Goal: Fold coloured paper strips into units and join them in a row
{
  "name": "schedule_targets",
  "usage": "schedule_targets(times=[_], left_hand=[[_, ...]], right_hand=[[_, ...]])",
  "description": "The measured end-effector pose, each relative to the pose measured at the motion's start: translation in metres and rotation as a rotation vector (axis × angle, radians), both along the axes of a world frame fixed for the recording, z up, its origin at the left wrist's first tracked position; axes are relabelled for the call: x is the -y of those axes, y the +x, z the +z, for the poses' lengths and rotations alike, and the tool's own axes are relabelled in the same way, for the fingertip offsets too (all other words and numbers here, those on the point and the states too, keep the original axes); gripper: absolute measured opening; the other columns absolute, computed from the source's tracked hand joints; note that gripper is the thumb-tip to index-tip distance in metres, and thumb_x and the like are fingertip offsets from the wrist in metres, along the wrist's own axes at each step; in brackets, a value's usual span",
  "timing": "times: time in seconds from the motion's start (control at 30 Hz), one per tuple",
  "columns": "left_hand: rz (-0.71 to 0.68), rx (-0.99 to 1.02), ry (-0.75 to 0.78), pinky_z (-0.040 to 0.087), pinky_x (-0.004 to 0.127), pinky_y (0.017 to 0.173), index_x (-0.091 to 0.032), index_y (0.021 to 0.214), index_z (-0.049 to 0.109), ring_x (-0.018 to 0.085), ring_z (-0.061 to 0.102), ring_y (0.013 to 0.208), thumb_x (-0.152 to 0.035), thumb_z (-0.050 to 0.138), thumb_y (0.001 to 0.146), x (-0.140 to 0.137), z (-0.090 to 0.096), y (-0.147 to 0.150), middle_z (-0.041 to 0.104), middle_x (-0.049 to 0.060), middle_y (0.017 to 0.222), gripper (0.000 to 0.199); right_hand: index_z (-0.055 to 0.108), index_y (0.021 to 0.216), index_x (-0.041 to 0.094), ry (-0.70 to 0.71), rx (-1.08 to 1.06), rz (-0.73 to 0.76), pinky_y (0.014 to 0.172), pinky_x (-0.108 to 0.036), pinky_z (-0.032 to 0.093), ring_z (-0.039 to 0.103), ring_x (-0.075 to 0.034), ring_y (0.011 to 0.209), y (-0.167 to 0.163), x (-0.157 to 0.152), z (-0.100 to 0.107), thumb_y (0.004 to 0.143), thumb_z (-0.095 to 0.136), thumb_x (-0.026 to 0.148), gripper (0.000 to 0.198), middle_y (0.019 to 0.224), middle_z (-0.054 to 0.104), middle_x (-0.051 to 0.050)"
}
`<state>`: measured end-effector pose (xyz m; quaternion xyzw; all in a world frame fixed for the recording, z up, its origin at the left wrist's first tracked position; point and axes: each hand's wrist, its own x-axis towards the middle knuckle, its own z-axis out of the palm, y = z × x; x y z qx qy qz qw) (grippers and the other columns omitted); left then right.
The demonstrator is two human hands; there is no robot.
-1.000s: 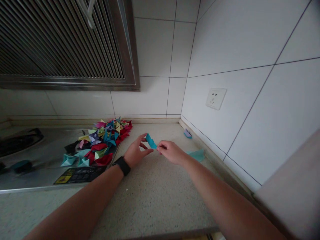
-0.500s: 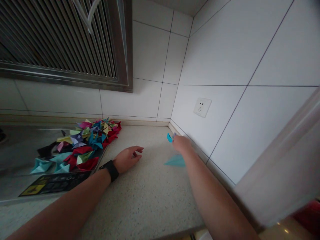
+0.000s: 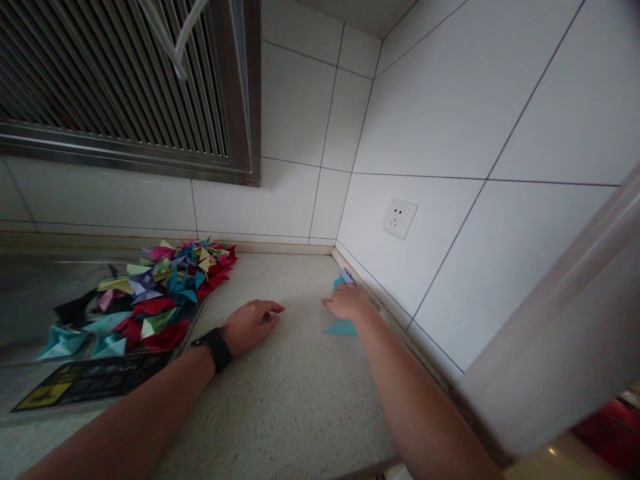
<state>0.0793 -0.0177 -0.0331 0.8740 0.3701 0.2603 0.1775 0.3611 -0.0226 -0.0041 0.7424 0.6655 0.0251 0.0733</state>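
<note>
My left hand (image 3: 251,325), with a black watch (image 3: 215,348) on its wrist, rests on the speckled counter (image 3: 280,413). Its fingers are slightly curled and apart, and they hold nothing. Over at the right wall, my right hand (image 3: 345,303) hovers or rests low with a finger stretched to the left; nothing shows in its grasp. Just beyond it lie a small blue folded paper (image 3: 337,283) and a lilac folded paper (image 3: 347,275). A teal piece of paper (image 3: 341,329) lies flat on the near side of that hand, partly covered by the forearm.
Several colourful folded-paper pieces (image 3: 165,287) are heaped on the stove top (image 3: 30,280) at the left. A metal range hood (image 3: 255,133) hangs above. A white socket (image 3: 400,219) is on the right tiled wall, with a pale blurred panel (image 3: 545,333) nearer me.
My right hand has drawn back from the blue and lilac papers towards the teal paper, and its fingers have loosened. My left hand has barely moved. The view has shifted slightly.
</note>
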Motion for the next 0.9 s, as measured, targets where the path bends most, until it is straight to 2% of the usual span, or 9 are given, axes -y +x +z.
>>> schedule_targets(times=[0.17, 0.27, 0.4, 0.47, 0.9], left_hand=[[-0.007, -0.019, 0.006, 0.045, 0.030, 0.082, -0.023, 0.111, 0.066, 0.018, 0.061, 0.088, -0.036, 0.048, 0.088, -0.001, -0.001, 0.001, 0.068, 0.005, 0.098, 0.032], [-0.023, -0.035, 0.010, 0.045, 0.030, 0.083, -0.023, 0.110, 0.067, 0.018, 0.060, 0.089, -0.036, 0.048, 0.088, -0.001, 0.002, 0.001, 0.068, 0.005, 0.099, 0.031], [-0.032, -0.055, 0.000, 0.044, 0.030, 0.083, -0.023, 0.105, 0.068, 0.019, 0.060, 0.090, -0.036, 0.047, 0.088, 0.001, 0.006, 0.001, 0.069, 0.005, 0.098, 0.030], [-0.037, -0.054, 0.000, 0.044, 0.030, 0.082, -0.023, 0.103, 0.069, 0.019, 0.059, 0.091, -0.036, 0.047, 0.088, 0.001, 0.006, 0.001, 0.069, 0.005, 0.097, 0.029], [-0.078, -0.046, 0.040, 0.044, 0.031, 0.082, -0.023, 0.099, 0.069, 0.019, 0.059, 0.089, -0.033, 0.048, 0.089, 0.000, 0.005, 0.002, 0.070, 0.004, 0.095, 0.026]], right_hand=[[0.064, 0.116, 0.006, -0.024, -0.028, 0.003, 0.097, -0.044, 0.036, 0.050, -0.035, 0.117, -0.001, -0.005, -0.005, 0.084, 0.021, 0.072, 0.085, 0.126, 0.056, -0.024], [0.061, 0.122, 0.006, -0.013, -0.034, -0.010, 0.099, -0.049, 0.032, 0.046, -0.038, 0.120, -0.001, -0.009, -0.005, 0.083, 0.019, 0.075, 0.089, 0.130, 0.052, -0.024], [0.064, 0.118, 0.009, -0.004, -0.011, -0.047, 0.105, -0.056, 0.015, 0.028, -0.040, 0.132, 0.000, -0.014, -0.004, 0.084, 0.020, 0.073, 0.085, 0.133, 0.051, -0.022], [0.066, 0.116, 0.010, -0.015, -0.015, -0.051, 0.105, -0.058, 0.011, 0.026, -0.040, 0.133, 0.001, -0.017, -0.004, 0.085, 0.019, 0.072, 0.083, 0.132, 0.052, -0.021], [0.061, 0.123, 0.015, -0.025, -0.036, -0.098, 0.106, -0.060, 0.004, 0.024, -0.037, 0.135, 0.007, -0.022, -0.003, 0.087, 0.020, 0.069, 0.077, 0.139, 0.046, -0.018]])
